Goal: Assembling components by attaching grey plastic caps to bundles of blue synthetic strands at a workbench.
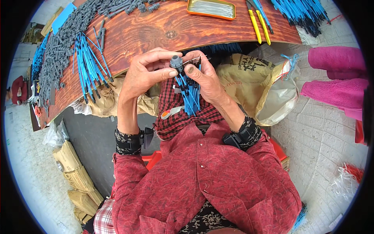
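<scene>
Over my lap, my left hand pinches a grey ribbed plastic fitting between thumb and fingers, its round end facing up. My right hand is closed close beside it, with a thin pale wire passing between thumb and fingers toward the fitting. A dark tip also shows near those fingers; whether it is gripped I cannot tell. Below both hands, a bunch of blue tubes with black ends lies on a red-and-black checked cloth.
Ahead is a wooden table with piled grey fittings, blue black-tipped tubes, a tray of thin wires and yellow-handled pliers. An open sack stands right of my hands. Pink cloths are at far right.
</scene>
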A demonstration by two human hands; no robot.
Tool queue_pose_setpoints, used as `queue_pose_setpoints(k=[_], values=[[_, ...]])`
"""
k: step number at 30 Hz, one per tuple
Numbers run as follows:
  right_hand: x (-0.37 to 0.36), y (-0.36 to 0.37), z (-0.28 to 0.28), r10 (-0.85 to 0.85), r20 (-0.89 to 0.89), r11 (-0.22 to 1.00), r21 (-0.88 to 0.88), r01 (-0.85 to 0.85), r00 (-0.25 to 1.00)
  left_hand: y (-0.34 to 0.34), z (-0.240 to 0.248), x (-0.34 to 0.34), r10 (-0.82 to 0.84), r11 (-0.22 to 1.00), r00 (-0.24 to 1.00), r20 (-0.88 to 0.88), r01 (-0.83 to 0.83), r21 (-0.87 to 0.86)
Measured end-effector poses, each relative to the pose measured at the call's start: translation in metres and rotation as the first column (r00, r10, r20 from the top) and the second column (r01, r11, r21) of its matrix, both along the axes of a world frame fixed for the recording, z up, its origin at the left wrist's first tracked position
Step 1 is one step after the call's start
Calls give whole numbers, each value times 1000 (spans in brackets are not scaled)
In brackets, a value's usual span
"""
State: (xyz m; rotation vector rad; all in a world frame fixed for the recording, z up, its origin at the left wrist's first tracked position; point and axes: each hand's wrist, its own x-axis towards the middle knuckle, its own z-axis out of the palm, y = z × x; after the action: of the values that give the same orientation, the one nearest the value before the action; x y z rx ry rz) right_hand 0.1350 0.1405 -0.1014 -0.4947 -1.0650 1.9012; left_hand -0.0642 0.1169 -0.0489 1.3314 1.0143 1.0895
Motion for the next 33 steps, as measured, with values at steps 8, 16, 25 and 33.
queue_pose_setpoints(k=[8, 16, 25, 33], values=[[-1, 4, 0, 20, -12, 1000, 16, -20, 1000, 0, 5, -1, -2, 999, 1000, 8, 2, -45], [1, 9, -1, 109, -62, 994, -7, -109, 992, 0, 9, 0, 6, 999, 999, -31, -7, -46], [3, 10, 2, 134, -51, 991, 7, -133, 990, -2, 21, 2, -20, 999, 991, -129, 14, -50], [5, 6, 2, 108, -69, 994, 20, -107, 992, -3, 14, 2, -53, 997, 985, -163, 60, 41]])
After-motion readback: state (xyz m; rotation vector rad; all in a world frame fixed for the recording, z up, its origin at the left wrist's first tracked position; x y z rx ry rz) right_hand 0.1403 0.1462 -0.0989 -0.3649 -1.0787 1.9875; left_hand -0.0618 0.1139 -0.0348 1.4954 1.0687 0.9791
